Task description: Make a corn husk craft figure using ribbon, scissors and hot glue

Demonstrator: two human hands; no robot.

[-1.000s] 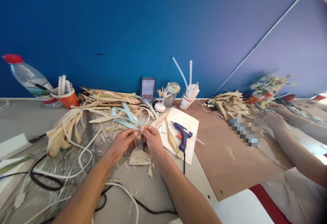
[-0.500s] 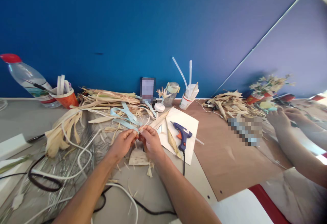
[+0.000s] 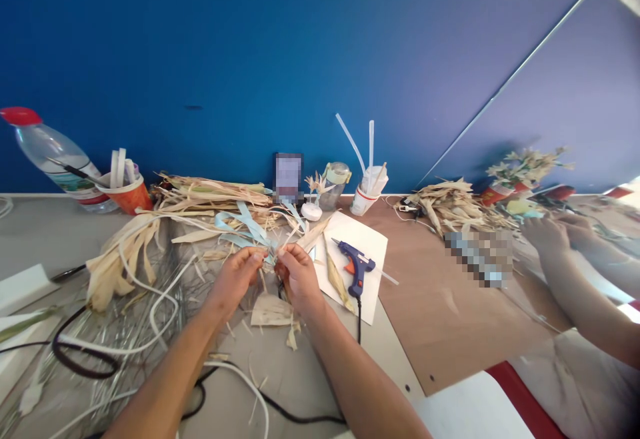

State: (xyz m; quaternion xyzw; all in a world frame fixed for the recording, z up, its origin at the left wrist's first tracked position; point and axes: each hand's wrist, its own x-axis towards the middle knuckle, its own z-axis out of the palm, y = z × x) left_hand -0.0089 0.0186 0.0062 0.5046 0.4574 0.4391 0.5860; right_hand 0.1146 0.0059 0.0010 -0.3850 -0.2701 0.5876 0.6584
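My left hand is closed in a pinch above the near part of the table. What lies between its fingertips is too small to make out. Just to its right, my right hand pinches too, its hold hidden by the fingers. A small gap separates the two sets of fingertips. Directly behind them lies a looped light blue ribbon among dry corn husks. A loose piece of husk rests on the table below my hands. Right of my right hand, a blue glue gun lies on white paper.
White and black cables snake over thin wires at left. Along the wall stand a bottle, an orange cup, a phone-like screen, a jar and a cup with glue sticks. Another person's hands are at far right.
My fingertips, touching before, have parted slightly, my left hand shifting a little left. The glue gun and husks lie as they did.
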